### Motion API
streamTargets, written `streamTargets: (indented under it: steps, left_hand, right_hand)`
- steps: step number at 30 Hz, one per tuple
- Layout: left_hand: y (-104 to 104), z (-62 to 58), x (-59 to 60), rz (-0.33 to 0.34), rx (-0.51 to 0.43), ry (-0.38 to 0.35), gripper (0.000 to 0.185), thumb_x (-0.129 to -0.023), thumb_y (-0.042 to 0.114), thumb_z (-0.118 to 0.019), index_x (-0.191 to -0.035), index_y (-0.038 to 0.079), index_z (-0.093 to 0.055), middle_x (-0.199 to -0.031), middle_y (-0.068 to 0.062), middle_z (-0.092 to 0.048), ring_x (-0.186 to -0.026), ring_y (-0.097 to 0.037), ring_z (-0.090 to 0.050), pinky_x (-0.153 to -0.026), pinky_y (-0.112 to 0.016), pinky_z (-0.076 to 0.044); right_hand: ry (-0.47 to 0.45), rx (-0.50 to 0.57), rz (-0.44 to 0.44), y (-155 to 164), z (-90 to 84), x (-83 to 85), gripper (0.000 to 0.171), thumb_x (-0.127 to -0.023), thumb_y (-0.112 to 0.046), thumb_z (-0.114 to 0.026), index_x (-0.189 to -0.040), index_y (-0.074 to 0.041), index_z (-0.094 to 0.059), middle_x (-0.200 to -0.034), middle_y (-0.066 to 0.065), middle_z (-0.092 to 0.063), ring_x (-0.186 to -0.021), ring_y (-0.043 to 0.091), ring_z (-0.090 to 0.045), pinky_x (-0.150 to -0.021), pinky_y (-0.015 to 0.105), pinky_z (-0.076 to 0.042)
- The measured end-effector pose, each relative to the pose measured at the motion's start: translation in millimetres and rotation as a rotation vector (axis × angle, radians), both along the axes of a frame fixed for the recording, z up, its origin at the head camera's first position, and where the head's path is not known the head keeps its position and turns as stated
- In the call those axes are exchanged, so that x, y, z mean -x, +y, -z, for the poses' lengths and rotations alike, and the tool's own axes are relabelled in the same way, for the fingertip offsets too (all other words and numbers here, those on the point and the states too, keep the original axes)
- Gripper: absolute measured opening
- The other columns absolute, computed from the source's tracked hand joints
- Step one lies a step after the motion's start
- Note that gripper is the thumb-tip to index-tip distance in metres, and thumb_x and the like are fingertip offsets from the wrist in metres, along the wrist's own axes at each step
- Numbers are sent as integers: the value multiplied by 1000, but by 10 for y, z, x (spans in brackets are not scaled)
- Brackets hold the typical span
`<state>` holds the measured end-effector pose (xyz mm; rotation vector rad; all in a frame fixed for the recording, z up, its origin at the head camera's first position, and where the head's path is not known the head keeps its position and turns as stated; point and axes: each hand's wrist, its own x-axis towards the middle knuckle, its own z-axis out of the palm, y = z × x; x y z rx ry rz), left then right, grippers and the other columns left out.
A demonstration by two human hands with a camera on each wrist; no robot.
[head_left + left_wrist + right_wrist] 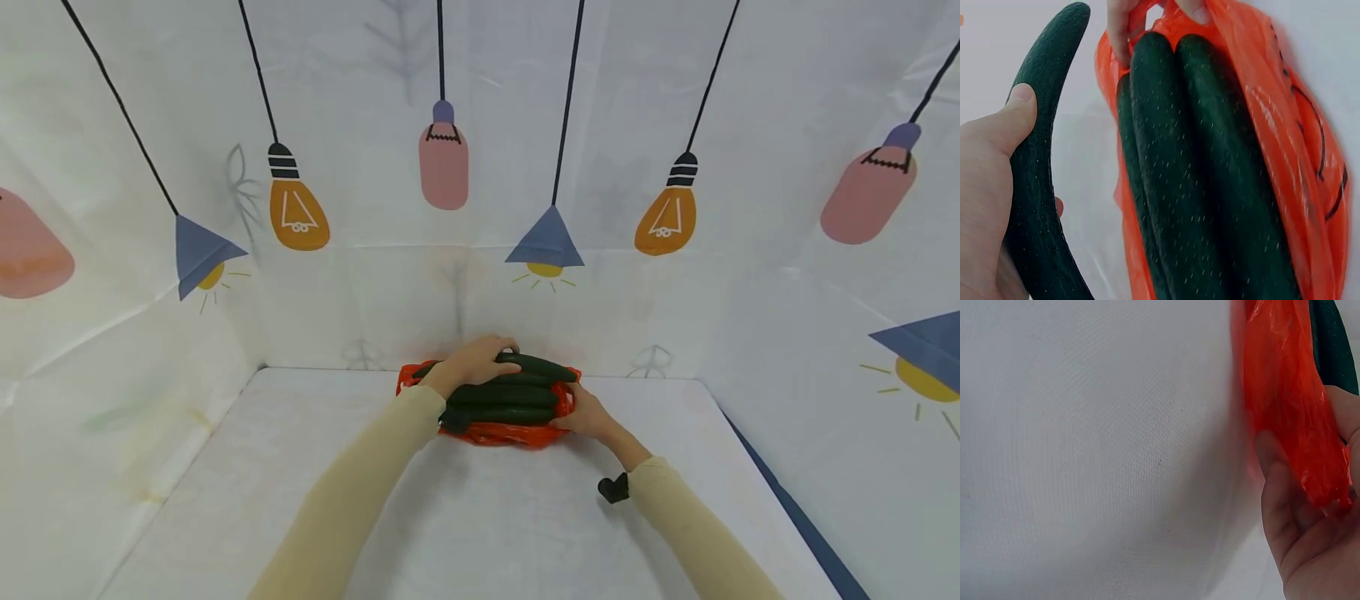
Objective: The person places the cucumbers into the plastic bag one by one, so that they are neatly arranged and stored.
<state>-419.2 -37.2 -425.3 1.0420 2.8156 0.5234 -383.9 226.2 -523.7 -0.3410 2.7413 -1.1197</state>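
The left hand (988, 181) grips one cucumber (1038, 169), thumb and fingers curled around it, just beside the cucumbers lying in the orange bag (491, 433). Its long axis runs parallel to theirs, across the table (487, 525). The right hand (588, 414) pinches the bag's edge. The bag lies near the back wall; open table lies in front.

Both arms wear long, plain beige sleeves (352, 492) reaching the wrists. A small black device (613, 488) sits at the right wrist. Hands bare.
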Motion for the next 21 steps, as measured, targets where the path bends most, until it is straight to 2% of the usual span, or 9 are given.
streamTargets:
  steps: [10,21]
  left_hand:
    - [191,190,-16,3,-75,-16,43,-98,50,-51,-129,20,-55,-128,-2,-57,-114,-19,-53,-100,-38,-41]
    - [131,384,-10,-50,-103,-41,43,-97,51,-52,-128,22,-56,-127,2,-57,-117,-17,-51,-101,-37,-40]
  right_hand:
    - [81,-5,-26,-22,-11,3,86,-76,-15,-84,-145,0,-34,-141,22,-46,-129,40,-41,-106,60,-28]
    - [29,-5,8,-18,-35,-20,84,-77,-18,-84,-144,-2,-37,-139,22,-48,-123,40,-46,-102,60,-34]
